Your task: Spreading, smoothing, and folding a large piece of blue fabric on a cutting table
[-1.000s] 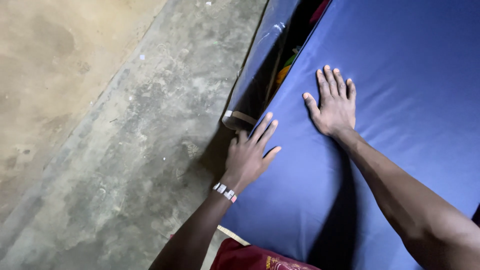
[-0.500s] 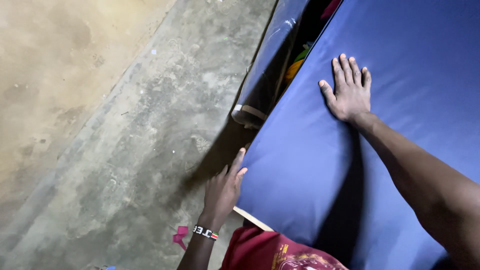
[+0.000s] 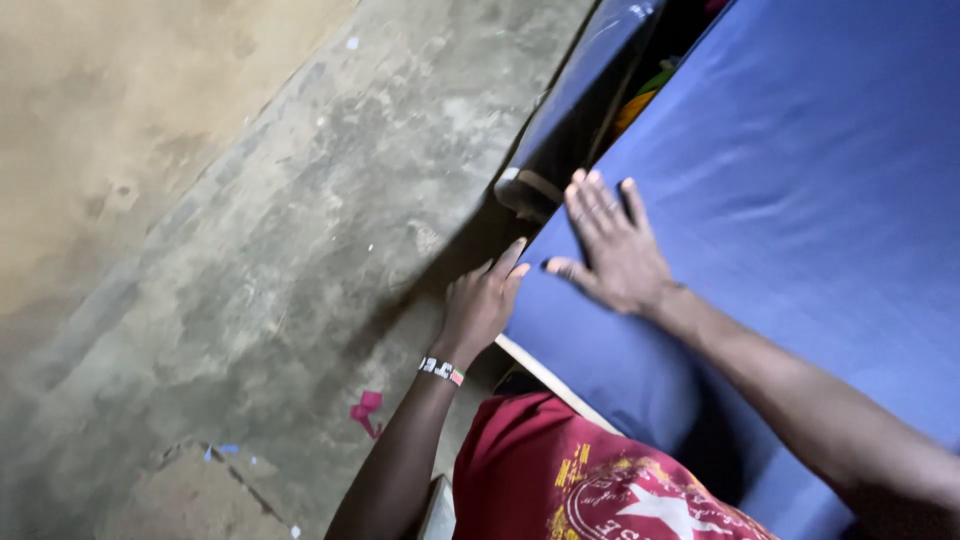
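A blue sheet (image 3: 800, 200) covers a mattress that fills the right half of the view. My right hand (image 3: 610, 245) lies flat on the sheet near its left edge, fingers spread. My left hand (image 3: 480, 300), with a beaded band on the wrist, rests against the side of the mattress at that edge, fingers pointing up along it and holding nothing. A pale wooden bed frame edge (image 3: 545, 370) shows just below the mattress.
A rough grey concrete floor (image 3: 280, 250) spreads to the left, with a small pink scrap (image 3: 366, 410) on it. A dark glossy object (image 3: 580, 110) stands beside the mattress at the top. My red shirt (image 3: 560, 470) fills the bottom.
My right hand has slid down the sheet toward the near left edge. My left hand moved off the top of the sheet to the mattress side.
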